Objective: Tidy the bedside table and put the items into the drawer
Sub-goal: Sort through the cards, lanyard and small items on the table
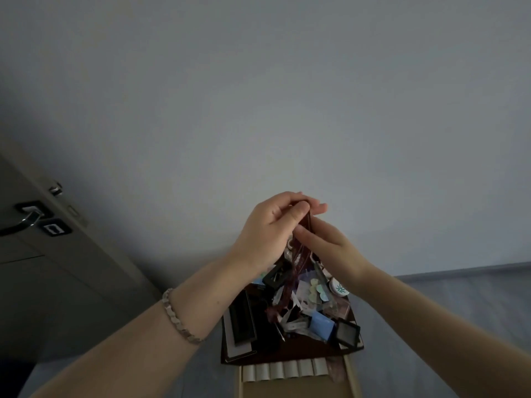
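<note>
Our left hand [267, 225] has a pinching grip on the top of a dark red cord bundle [290, 280]; our right hand [324, 239] steadies it with the fingertips. It dangles over the cluttered tabletop [287, 354]. We judge gathering comes next, then lowering it into the open drawer [296, 383].

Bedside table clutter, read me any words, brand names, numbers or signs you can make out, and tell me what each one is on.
No legible words or numbers.
Round white tin: a teal branching emblem only, no text readable.
Pale packets in the pile on the bedside table: any print is too small and blurred to read.
Dark cord held by left hand and right hand: no marking visible.
</note>
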A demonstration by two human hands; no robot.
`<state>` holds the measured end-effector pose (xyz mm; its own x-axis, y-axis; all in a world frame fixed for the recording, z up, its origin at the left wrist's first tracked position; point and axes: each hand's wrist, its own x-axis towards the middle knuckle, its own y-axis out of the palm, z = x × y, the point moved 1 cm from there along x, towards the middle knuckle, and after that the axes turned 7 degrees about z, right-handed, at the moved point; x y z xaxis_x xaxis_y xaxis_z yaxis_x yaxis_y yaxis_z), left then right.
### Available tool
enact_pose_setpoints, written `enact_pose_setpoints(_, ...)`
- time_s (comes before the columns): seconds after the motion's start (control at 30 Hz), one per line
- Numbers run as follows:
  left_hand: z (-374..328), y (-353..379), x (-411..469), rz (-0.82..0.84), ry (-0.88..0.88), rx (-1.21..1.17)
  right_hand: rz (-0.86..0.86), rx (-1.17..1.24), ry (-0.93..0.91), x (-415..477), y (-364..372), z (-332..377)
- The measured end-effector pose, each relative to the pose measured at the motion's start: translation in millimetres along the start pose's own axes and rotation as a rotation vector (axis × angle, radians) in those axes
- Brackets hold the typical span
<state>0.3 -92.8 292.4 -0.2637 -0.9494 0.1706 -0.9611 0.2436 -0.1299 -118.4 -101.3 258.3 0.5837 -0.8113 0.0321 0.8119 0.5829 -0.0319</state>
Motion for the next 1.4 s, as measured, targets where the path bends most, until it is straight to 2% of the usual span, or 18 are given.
enact_pose_setpoints(0.07,-2,-6,0,-0.029,-0.007,0.059,-0.015,0.069,-0.003,2,3,2)
enact_pose_setpoints(0.17,2,-21,2,-0.222,-0.062,0.118,-0.032,0.036,0.017,6,6,0)
enact_pose_setpoints(0.3,14,-31,-2,-0.391,-0.252,-0.152,-0.003,-0.025,0.052,7,7,-2)
enact_pose_setpoints(0.4,22,-33,-7,-0.463,-0.347,-0.256,-0.020,-0.033,0.046,6,7,1)
enact_pose_setpoints(0.47,26,-33,-9,-0.376,-0.407,-0.197,-0.050,-0.042,0.031,5,6,3)
enact_pose_setpoints(0.57,26,-31,-14,-0.097,-0.425,-0.013,-0.078,-0.042,0.024,4,2,6)
enact_pose_setpoints(0.67,20,-32,-17,0.139,-0.282,0.354,-0.032,-0.023,0.084,4,-3,14)
enact_pose_setpoints(0.73,17,-33,-16,0.256,-0.158,0.484,0.025,-0.016,0.142,4,-5,19)
enact_pose_setpoints(0.8,19,-34,-16,0.267,-0.070,0.563,0.058,-0.044,0.177,5,-4,22)
enact_pose_setpoints(0.9,26,-35,-15,0.172,-0.004,0.641,0.014,-0.093,0.184,6,-3,21)
enact_pose_setpoints(0.97,29,-31,-16,0.082,-0.048,0.507,-0.025,-0.071,0.186,6,-3,18)
enact_pose_setpoints(1.07,27,-22,-17,-0.038,-0.271,-0.018,-0.028,0.030,0.167,3,-2,13)
enact_pose_setpoints(1.13,28,-20,-16,-0.125,-0.362,-0.236,-0.093,-0.019,0.175,1,-2,7)
enact_pose_setpoints(1.23,29,-20,-15,-0.122,-0.403,-0.361,-0.190,-0.039,0.233,-1,-4,-1)
enact_pose_setpoints(1.4,30,-19,-17,-0.097,-0.437,-0.429,-0.156,-0.096,0.276,-4,-2,-6)
